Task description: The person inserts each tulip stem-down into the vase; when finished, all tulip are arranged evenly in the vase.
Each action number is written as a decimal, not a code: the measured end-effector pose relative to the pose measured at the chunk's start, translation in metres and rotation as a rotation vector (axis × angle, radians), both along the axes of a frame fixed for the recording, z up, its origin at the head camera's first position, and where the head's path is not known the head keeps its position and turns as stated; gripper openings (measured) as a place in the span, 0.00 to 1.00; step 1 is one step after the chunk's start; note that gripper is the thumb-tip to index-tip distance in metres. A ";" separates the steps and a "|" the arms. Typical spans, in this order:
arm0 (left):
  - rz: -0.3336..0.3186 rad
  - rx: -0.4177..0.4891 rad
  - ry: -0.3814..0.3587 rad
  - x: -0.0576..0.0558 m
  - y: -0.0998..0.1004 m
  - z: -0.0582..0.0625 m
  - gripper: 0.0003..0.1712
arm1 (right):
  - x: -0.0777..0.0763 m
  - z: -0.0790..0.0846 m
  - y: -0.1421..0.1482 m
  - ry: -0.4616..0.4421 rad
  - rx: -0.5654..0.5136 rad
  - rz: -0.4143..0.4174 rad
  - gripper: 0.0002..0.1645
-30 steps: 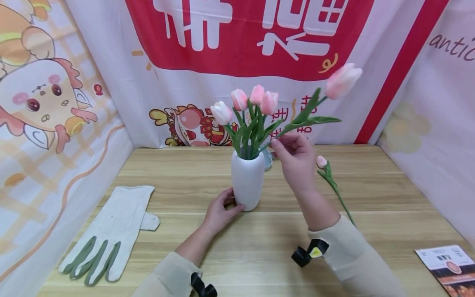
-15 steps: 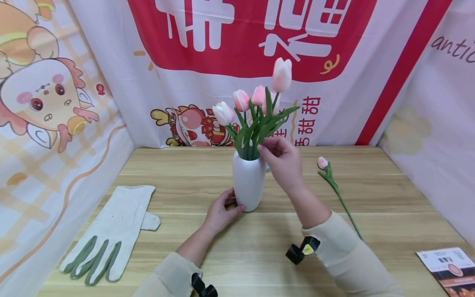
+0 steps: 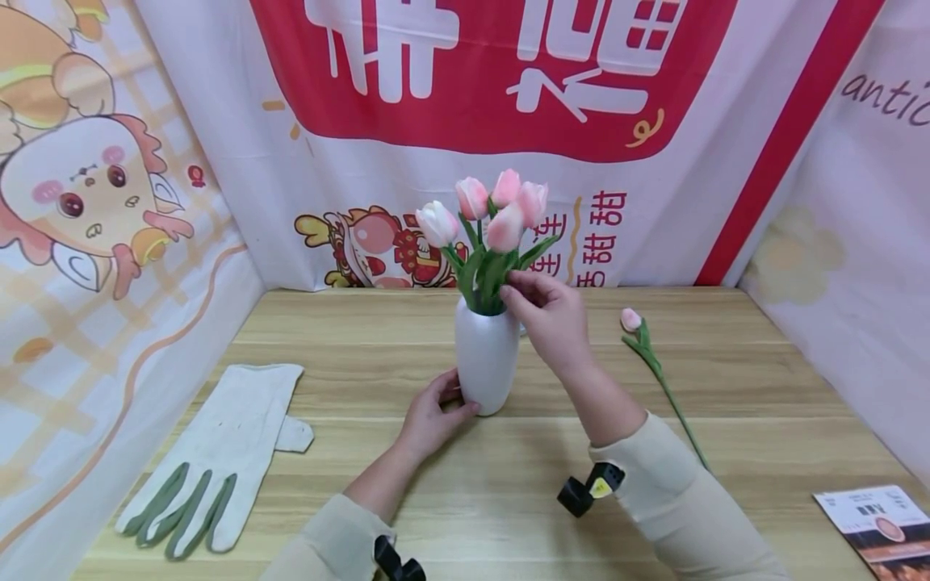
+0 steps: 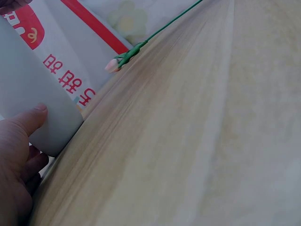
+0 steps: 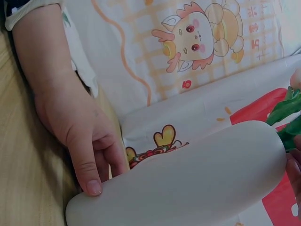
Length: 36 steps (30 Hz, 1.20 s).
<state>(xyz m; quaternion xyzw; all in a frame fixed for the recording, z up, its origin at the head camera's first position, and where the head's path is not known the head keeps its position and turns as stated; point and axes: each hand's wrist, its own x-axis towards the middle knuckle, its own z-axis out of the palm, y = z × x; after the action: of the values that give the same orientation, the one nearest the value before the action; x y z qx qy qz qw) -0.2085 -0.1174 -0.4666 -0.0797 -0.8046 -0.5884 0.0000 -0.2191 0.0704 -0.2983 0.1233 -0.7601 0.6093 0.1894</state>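
A white vase stands upright on the wooden table with several pink and white artificial tulips in it. Low on its left side, my left hand grips it, thumb in front; the left wrist view shows that thumb against the vase wall. At the mouth of the vase, my right hand pinches the green stem of a tulip whose head leans forward before the others. Its lower stem is hidden inside the vase. Only the fingertips of that hand show in the right wrist view.
One more tulip lies on the table to the right. A white and green glove is at the left, and a printed card at the right front edge. Printed cloths hang behind and at both sides.
My right hand has moved left and slightly down with the tulip, from beside the vase to its mouth. The tulip's head dropped to the others' level. My left hand stayed on the vase.
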 end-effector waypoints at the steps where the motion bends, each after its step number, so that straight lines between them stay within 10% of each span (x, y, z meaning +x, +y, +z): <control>1: -0.001 0.001 0.003 0.000 0.000 0.000 0.37 | 0.000 0.000 0.000 -0.002 -0.004 -0.001 0.14; 16: -0.006 0.001 0.000 0.001 -0.001 0.000 0.37 | 0.002 -0.006 0.013 0.012 -0.025 -0.036 0.14; 36: 0.015 0.009 -0.014 0.002 0.001 0.001 0.37 | 0.002 -0.065 0.109 -0.221 -0.096 -0.242 0.20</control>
<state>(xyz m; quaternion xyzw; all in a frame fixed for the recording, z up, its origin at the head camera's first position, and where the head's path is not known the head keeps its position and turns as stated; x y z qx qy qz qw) -0.2066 -0.1168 -0.4656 -0.0695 -0.8026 -0.5924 -0.0008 -0.2171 0.1797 -0.3629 -0.0461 -0.7556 0.6275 0.1822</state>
